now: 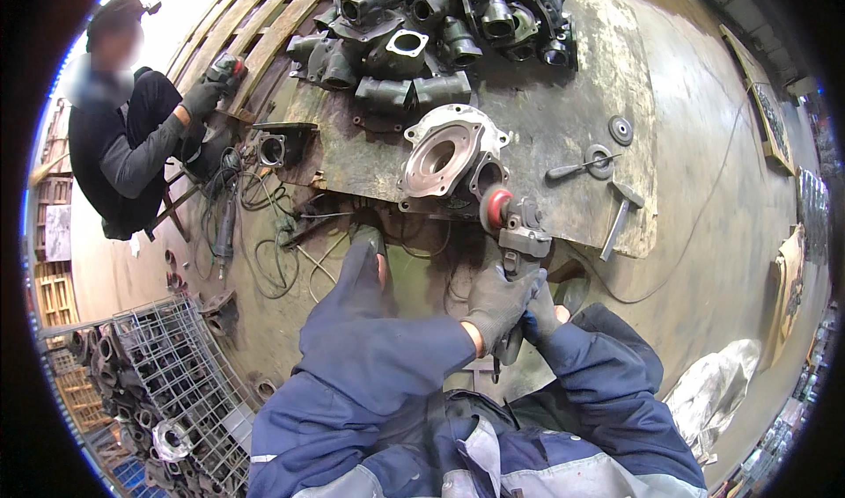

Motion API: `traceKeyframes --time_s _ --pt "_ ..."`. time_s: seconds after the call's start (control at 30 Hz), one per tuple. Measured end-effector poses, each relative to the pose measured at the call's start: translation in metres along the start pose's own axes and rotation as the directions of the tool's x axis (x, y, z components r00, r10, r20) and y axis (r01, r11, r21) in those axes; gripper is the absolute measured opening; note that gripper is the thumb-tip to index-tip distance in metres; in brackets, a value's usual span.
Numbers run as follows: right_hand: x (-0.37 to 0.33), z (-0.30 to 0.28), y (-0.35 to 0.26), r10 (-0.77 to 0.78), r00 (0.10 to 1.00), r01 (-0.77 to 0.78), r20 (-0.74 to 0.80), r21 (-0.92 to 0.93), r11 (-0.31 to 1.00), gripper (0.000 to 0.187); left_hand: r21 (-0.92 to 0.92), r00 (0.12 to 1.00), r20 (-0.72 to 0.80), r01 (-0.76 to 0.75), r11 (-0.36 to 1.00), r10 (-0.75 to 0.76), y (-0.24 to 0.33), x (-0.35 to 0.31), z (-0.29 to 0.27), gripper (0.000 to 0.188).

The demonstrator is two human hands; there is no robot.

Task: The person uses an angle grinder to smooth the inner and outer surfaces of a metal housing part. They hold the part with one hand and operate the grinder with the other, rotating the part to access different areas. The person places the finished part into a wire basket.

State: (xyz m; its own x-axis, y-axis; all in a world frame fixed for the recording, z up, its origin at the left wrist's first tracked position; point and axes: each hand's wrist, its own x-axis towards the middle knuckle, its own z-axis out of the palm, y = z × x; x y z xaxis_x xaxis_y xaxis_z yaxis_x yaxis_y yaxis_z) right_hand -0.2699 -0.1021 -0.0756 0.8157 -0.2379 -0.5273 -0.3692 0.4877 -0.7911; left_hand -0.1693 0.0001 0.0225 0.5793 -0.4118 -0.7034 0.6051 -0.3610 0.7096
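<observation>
My left hand [495, 309], in a grey glove, is closed round the body of an angle grinder [526, 236]. My right hand [539, 311], also gloved, grips the grinder just to the right, partly hidden by its sleeve. The grinder's red-backed disc [497, 206] is against or very near the smaller flange of a metal pump-like casting [440, 157]. That casting sits at the near edge of a worn board, its wide round flange facing up with a hole in the middle. The grinder's lower end drops between my forearms.
Dark castings [405, 45] are heaped at the board's far side. A hammer [620, 221], a pointed hand tool [581, 165] and a spare disc [620, 129] lie at right. Another person [132, 137] sits at left with a tool. Cables [264, 260] trail on the floor beside a wire-mesh crate [180, 357].
</observation>
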Motion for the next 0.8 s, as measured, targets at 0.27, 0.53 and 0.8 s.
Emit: traceKeyframes --time_s 0.27,0.53,0.8 --pt "0.010 0.007 -0.022 -0.015 0.991 0.019 -0.132 0.030 0.999 0.031 0.223 0.999 -0.020 0.032 0.974 -0.028 0.023 0.012 -0.003 0.054" --pt "0.030 0.017 -0.030 -0.077 0.995 0.087 -0.068 0.145 0.986 0.031 0.165 0.998 -0.057 0.001 0.986 0.009 0.019 0.031 -0.004 0.055" --pt "0.036 0.025 -0.035 -0.126 0.992 0.127 -0.012 0.093 0.988 0.033 0.110 0.988 -0.103 -0.103 0.989 0.115 0.017 0.032 -0.012 0.052"
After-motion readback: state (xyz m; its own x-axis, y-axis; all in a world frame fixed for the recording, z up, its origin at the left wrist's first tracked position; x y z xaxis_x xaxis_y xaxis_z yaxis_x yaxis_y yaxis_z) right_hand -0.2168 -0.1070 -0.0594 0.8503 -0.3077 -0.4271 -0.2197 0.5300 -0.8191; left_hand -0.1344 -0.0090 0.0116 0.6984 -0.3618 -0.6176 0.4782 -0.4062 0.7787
